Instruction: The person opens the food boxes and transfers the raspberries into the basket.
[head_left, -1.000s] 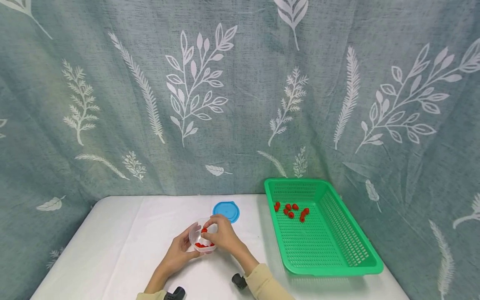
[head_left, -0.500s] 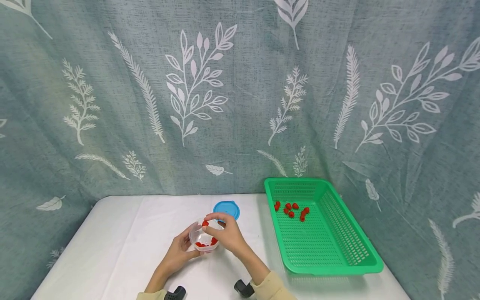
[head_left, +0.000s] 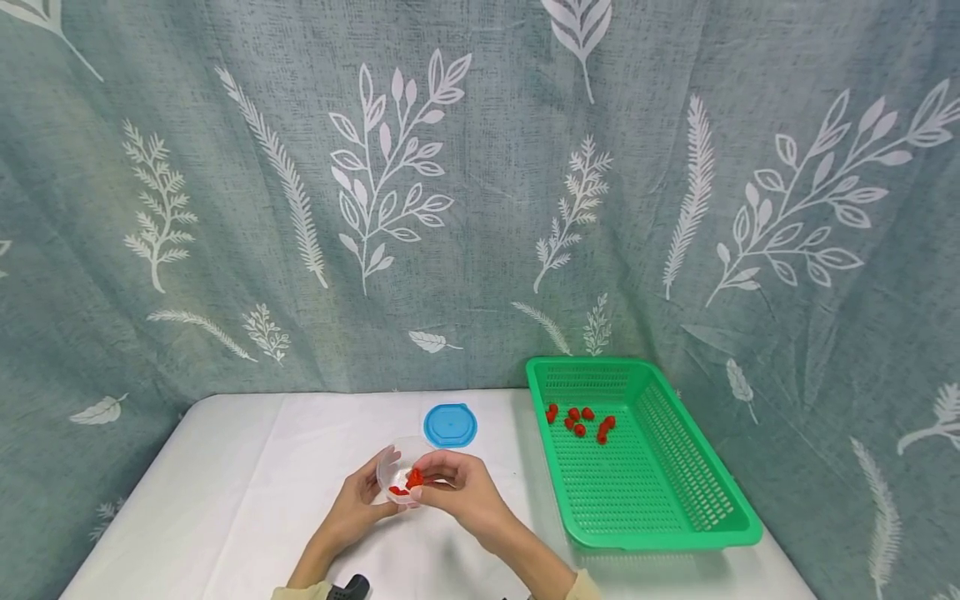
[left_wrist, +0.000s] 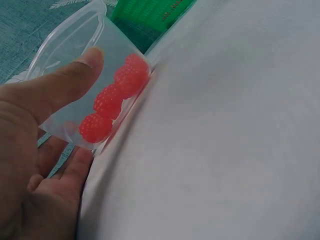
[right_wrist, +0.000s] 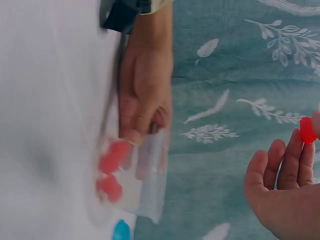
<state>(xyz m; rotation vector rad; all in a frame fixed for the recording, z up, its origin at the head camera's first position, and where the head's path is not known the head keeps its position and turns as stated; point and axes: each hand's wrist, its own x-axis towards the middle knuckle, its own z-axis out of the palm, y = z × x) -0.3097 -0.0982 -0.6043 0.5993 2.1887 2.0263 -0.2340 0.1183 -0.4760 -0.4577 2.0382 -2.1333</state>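
Note:
A clear plastic tub (head_left: 387, 471) is tilted on the table, and my left hand (head_left: 355, 507) grips it from the left side. In the left wrist view the thumb lies across the tub's wall (left_wrist: 64, 47), and several red raspberries (left_wrist: 107, 101) rest along its bottom. My right hand (head_left: 474, 496) pinches one raspberry (head_left: 415, 477) between thumb and fingertips, overlapping the tub in the head view. The right wrist view shows this raspberry (right_wrist: 306, 131) at the fingertips, apart from the tub, with the other fingers loosely bent.
A round blue lid (head_left: 450, 426) lies flat behind the tub. To the right stands a green perforated basket (head_left: 660, 537) with several raspberries (head_left: 580, 430) at its far left. A patterned curtain (head_left: 480, 208) hangs behind the white-covered table (head_left: 247, 450).
My right hand has lifted a raspberry out of the tub and moved toward the near right, uncovering the blue lid. The left hand has kept its grip in place.

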